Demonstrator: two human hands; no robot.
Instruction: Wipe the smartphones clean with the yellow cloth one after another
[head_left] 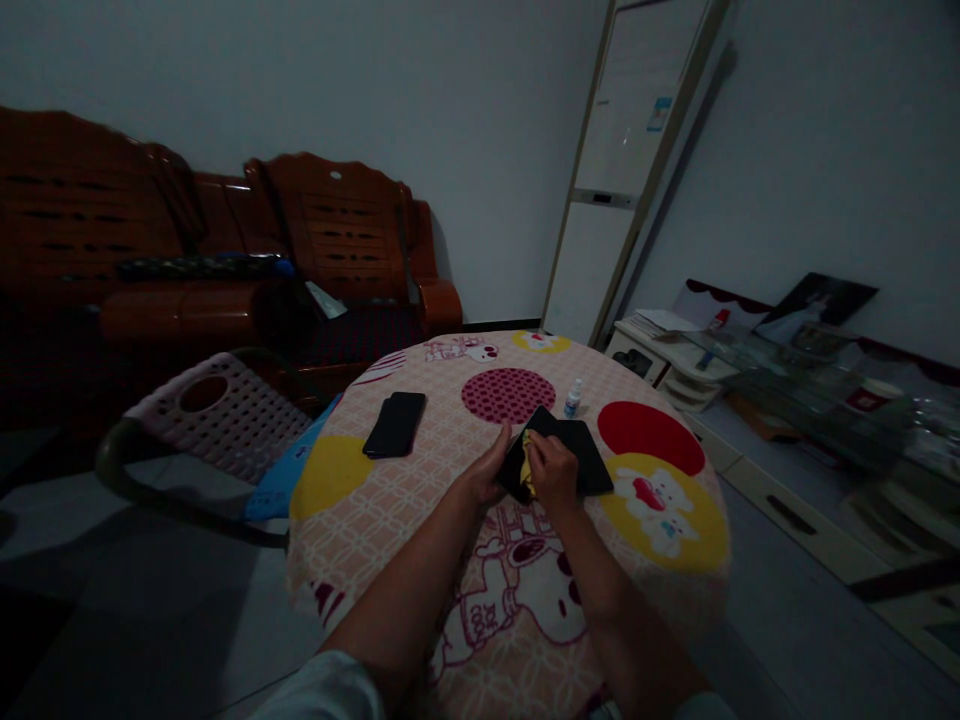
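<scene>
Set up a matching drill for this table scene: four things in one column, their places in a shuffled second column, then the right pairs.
Things:
1. black phone
2. small bottle
3. yellow cloth
4. plastic chair

Places:
A. under the right hand, on the dark tablet
B. beside the table, on its left
C. lying alone on the tablecloth, left of the left hand
D. upright, just beyond the tablet

Pairs: 1-C, 2-D, 3-A, 4-B

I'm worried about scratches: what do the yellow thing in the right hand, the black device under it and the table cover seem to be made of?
The yellow cloth looks like soft fabric: it bunches under the right hand. The black tablet, steadied by the left hand, looks smooth and glassy, though dim light leaves that open. The tablecloth seems printed fabric or vinyl, draping over the edge.
</scene>
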